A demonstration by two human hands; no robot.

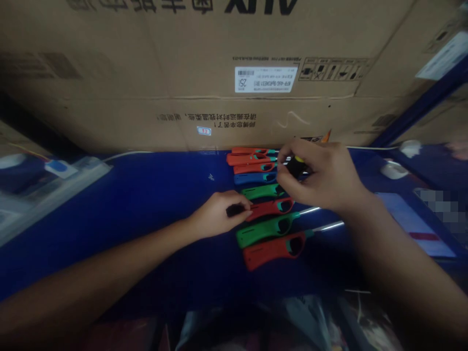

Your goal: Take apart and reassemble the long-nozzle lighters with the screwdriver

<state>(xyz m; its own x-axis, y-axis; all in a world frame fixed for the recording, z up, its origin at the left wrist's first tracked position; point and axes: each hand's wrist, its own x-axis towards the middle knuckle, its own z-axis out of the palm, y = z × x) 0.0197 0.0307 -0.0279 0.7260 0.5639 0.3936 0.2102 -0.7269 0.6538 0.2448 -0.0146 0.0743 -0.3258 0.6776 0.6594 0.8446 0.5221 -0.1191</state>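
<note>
Several long-nosed gas lighters lie side by side in a row on the blue surface, handles to the left and metal rods to the right. My left hand [221, 214] is closed, thumb and fingertips pinching the handle end of a red lighter [268, 208]. A green lighter [263, 231] and another red lighter [274, 251] lie nearer to me. Farther off are a green lighter [259, 190], a blue lighter [252, 178] and orange-red lighters [248, 158]. Curled over the far rods, my right hand [318, 170] grips a black-and-yellow object [297, 166]; its kind is unclear. An orange pointed tip [326, 136] shows behind that hand.
A large cardboard box [183, 73] stands like a wall behind the blue surface [175, 195]. At left lies a pale power strip [54, 195] with a plug. To the right are a flat light-coloured panel [413, 224], a small white object [394, 169] and a blue post [420, 107].
</note>
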